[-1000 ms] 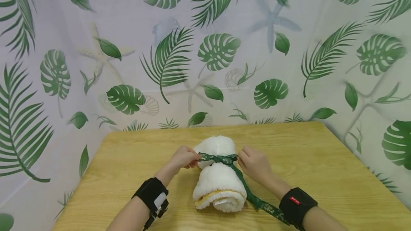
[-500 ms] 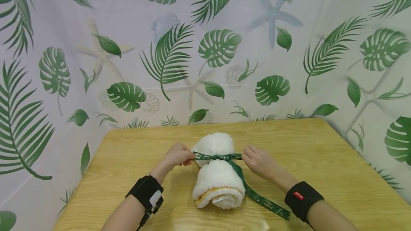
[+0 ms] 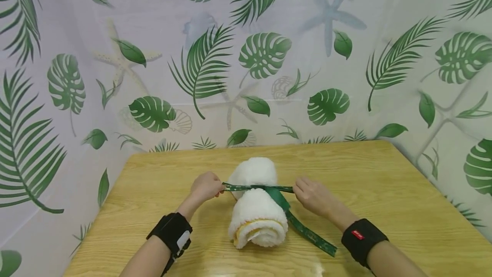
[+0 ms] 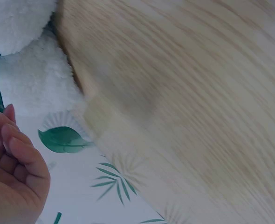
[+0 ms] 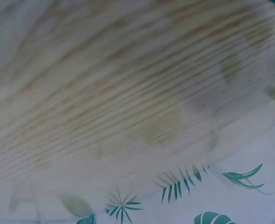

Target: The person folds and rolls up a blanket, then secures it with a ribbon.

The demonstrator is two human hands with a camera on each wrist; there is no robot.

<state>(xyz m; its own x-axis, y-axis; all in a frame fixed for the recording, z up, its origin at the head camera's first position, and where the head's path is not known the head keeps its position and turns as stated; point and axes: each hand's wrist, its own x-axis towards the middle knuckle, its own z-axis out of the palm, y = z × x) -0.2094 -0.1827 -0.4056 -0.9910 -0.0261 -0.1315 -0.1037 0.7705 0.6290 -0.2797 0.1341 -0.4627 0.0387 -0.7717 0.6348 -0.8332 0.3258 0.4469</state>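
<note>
A rolled white fluffy blanket (image 3: 256,217) with a yellow edge lies on the table, cinched at its middle by a green patterned ribbon (image 3: 277,196). My left hand (image 3: 206,186) pinches one ribbon end to the left of the roll; in the left wrist view the fingers (image 4: 21,144) close on the green strip beside the white pile. On the other side, my right hand (image 3: 313,195) grips the opposite stretch of ribbon. Between the hands the ribbon runs taut across the roll. A loose tail trails toward the front right. The right wrist view does not show the right hand.
The wooden table (image 3: 153,208) extends around the roll. Behind it hangs a white curtain (image 3: 215,72) printed with green leaves and starfish. Black bands (image 3: 363,243) circle both wrists.
My hands have moved apart, the left one leftward and the right one slightly rightward, drawing the ribbon straight and tighter round the roll. The loose tail has slid away from the right wrist.
</note>
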